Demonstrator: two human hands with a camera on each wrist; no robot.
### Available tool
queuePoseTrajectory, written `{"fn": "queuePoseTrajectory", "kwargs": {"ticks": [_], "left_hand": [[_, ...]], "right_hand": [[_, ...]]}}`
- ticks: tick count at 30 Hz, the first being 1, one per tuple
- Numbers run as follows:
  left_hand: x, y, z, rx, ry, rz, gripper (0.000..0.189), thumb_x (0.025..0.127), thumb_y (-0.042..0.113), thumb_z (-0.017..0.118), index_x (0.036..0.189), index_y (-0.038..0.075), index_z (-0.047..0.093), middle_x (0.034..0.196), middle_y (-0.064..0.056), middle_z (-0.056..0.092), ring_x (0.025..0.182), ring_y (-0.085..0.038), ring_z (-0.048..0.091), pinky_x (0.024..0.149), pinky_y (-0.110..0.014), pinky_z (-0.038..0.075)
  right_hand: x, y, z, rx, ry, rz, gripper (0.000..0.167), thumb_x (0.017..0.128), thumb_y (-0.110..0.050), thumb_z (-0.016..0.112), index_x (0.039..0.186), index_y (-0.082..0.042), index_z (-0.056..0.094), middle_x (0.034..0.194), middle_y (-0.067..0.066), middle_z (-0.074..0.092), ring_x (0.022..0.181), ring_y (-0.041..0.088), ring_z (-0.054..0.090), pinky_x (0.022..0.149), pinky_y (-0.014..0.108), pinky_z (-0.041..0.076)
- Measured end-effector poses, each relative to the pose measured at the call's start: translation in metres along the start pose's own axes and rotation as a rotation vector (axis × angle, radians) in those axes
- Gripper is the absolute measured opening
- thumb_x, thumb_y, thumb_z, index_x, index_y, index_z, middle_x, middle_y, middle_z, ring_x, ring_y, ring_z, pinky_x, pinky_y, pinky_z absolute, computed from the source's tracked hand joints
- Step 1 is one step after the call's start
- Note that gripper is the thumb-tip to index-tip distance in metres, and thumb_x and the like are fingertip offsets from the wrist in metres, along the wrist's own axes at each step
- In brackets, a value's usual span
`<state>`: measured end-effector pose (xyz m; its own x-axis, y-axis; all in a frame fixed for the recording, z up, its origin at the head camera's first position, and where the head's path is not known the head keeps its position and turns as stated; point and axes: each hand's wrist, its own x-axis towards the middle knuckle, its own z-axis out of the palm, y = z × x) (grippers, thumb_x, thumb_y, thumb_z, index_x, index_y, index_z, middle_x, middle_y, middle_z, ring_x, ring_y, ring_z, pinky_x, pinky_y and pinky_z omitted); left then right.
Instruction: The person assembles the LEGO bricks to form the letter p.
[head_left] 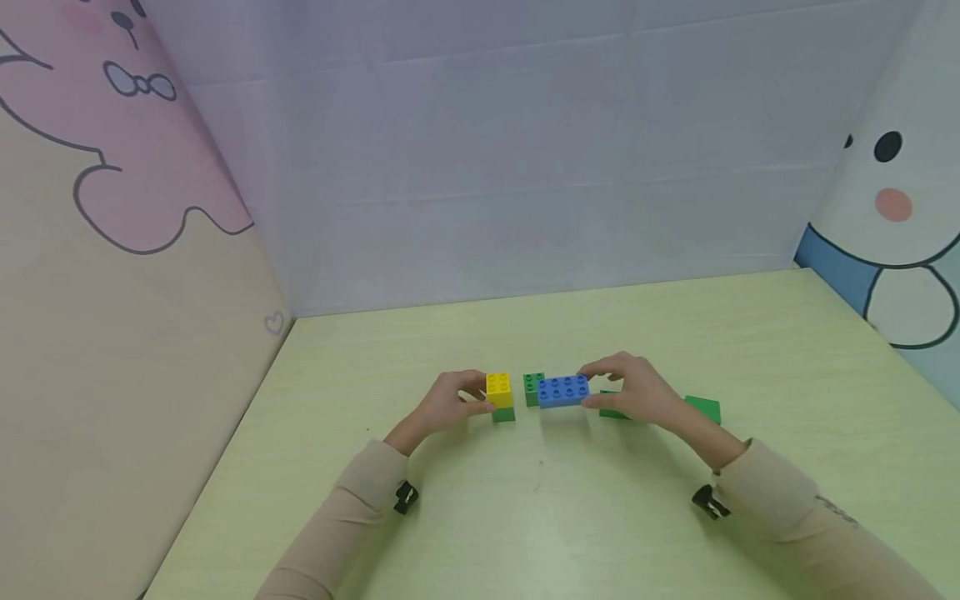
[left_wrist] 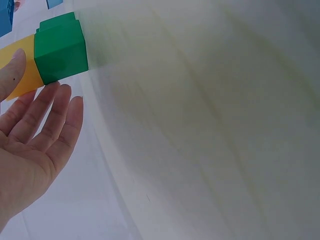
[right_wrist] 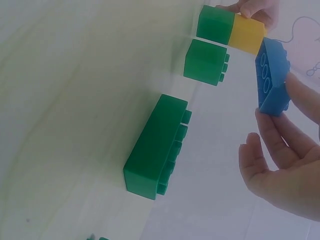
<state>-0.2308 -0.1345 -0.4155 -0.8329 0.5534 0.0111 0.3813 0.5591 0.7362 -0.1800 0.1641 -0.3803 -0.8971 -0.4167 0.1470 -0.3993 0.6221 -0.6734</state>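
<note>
A yellow brick (head_left: pixel 498 390) stands stacked on a green brick (head_left: pixel 504 414). My left hand (head_left: pixel 444 405) pinches the yellow one between thumb and fingers; in the left wrist view, some fingertips lie near the green brick (left_wrist: pixel 61 50). Just right of this stack is another short green brick (head_left: pixel 532 396) on the table. My right hand (head_left: pixel 636 392) pinches a long blue brick (head_left: pixel 564 391) by its right end. The blue brick (right_wrist: pixel 272 77) is raised off the table, studs up and hollow underside showing in the right wrist view, with its left end close to the short green brick.
A long green brick (right_wrist: pixel 157 145) lies on the table below my right hand, partly hidden in the head view. Farther right is another green piece (head_left: pixel 703 408), partly behind the right wrist. Cloth walls (head_left: pixel 480 183) enclose the table's back and sides.
</note>
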Motion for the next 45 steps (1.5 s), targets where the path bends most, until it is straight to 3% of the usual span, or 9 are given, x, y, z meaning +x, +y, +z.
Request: {"fn": "queuePoseTrajectory", "kwargs": {"ticks": [12,25,45], "left_hand": [[0.000,0.000,0.000,0.004,0.003,-0.006,0.036,0.081,0.013,0.069,0.114,0.002,0.060,0.100,-0.006,0.063,0.087,-0.018,0.058,0.074,-0.029,0.051],[-0.002,-0.002,-0.001,0.003,0.003,0.013,0.036,0.081,0.014,0.069,0.114,0.001,0.059,0.099,-0.008,0.063,0.087,-0.020,0.059,0.073,-0.030,0.051],[-0.002,0.000,0.000,0.003,0.007,-0.001,0.037,0.081,0.015,0.070,0.114,0.002,0.060,0.098,-0.006,0.063,0.086,-0.018,0.058,0.072,-0.029,0.051]], "right_hand": [[0.001,-0.005,0.001,0.055,0.018,0.048,0.040,0.080,-0.013,0.069,0.115,0.002,0.060,0.111,0.016,0.061,0.099,0.032,0.056,0.085,0.048,0.044],[0.007,-0.006,0.004,0.077,0.031,0.007,0.040,0.081,-0.017,0.069,0.114,0.004,0.060,0.109,0.017,0.061,0.098,0.034,0.056,0.084,0.048,0.045],[0.017,-0.011,0.008,0.086,0.043,0.025,0.040,0.081,-0.016,0.069,0.114,0.003,0.060,0.109,0.016,0.062,0.096,0.033,0.056,0.083,0.047,0.045]]}}
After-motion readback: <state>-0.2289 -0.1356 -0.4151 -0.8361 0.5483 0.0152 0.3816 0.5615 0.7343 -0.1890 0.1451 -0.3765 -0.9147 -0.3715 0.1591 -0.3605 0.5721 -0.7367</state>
